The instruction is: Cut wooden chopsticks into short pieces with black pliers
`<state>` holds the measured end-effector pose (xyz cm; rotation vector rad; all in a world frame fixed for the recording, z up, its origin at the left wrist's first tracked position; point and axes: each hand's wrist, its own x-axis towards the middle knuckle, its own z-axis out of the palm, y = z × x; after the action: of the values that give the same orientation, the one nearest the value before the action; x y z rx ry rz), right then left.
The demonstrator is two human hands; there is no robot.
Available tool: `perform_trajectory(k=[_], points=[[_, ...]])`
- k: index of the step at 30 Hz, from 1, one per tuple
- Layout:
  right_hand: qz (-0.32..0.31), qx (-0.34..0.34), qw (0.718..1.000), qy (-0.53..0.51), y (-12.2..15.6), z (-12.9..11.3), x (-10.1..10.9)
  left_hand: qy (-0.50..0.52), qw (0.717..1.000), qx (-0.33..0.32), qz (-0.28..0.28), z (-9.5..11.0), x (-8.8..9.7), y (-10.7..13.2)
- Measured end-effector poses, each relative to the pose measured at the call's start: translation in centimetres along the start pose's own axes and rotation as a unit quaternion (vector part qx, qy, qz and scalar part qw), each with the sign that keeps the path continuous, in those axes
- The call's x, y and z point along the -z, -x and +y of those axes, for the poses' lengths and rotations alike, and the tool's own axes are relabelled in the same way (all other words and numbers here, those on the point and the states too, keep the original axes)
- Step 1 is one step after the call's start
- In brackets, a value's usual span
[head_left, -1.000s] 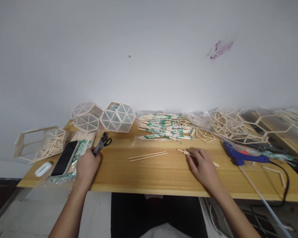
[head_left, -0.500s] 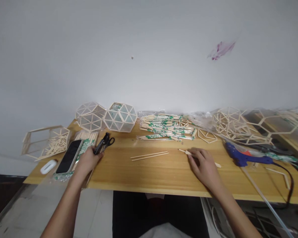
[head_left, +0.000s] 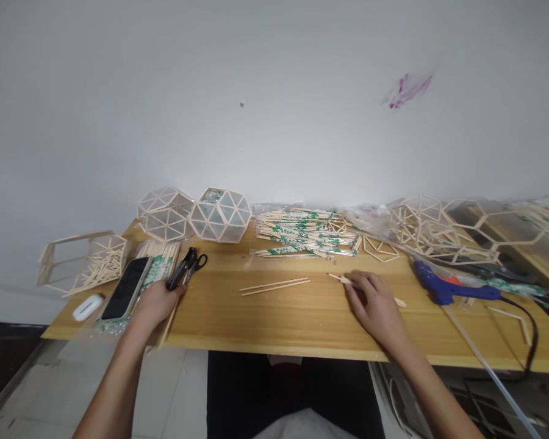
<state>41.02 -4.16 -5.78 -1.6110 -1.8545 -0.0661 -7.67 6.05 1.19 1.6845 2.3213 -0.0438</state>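
Note:
My left hand (head_left: 158, 303) is closed around black-handled scissors (head_left: 185, 270) at the left of the wooden table. A loose wooden stick (head_left: 168, 326) lies beside that hand, partly under it. My right hand (head_left: 374, 306) rests on the table with bent fingers around a thin pale stick with a dark tip (head_left: 335, 277), perhaps a pencil; the fingers hide its middle. Pale stick ends (head_left: 399, 302) show on the far side of this hand. Two bare chopsticks (head_left: 274, 286) lie between my hands, nearly parallel.
Wrapped chopsticks (head_left: 302, 231) are piled at the back. Lattice stick shapes (head_left: 222, 216) stand left of them, stick frames (head_left: 425, 231) right. A phone (head_left: 126, 289), white case (head_left: 88, 307) and frame of short sticks (head_left: 105, 267) are left; a blue glue gun (head_left: 452, 289) with cord is right.
My left hand has shifted slightly down and to the left, with the scissors moving along. My right hand stays in the same spot. The view has tilted a little.

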Motion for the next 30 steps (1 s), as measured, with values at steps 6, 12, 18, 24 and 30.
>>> perform_trajectory(k=[6,12,18,24,30], points=[[0.000,-0.006,1.000,-0.004,0.0,0.0,0.0,0.016,0.999,-0.003,0.032,-0.3,0.0,2.0],[-0.006,-0.016,1.000,0.001,0.0,-0.2,0.0,0.053,0.998,-0.024,0.018,1.5,0.2,5.1],[-0.011,-0.018,1.000,-0.003,0.1,-0.4,0.1,0.220,0.953,-0.186,-0.098,7.7,-1.3,6.9],[-0.019,-0.023,0.999,-0.016,0.0,-0.3,0.3,0.345,0.877,-0.208,-0.263,14.6,-2.5,6.0],[0.057,-0.110,0.985,-0.116,-0.5,-3.7,1.3,0.449,0.795,-0.193,-0.358,18.3,-3.2,6.9]])
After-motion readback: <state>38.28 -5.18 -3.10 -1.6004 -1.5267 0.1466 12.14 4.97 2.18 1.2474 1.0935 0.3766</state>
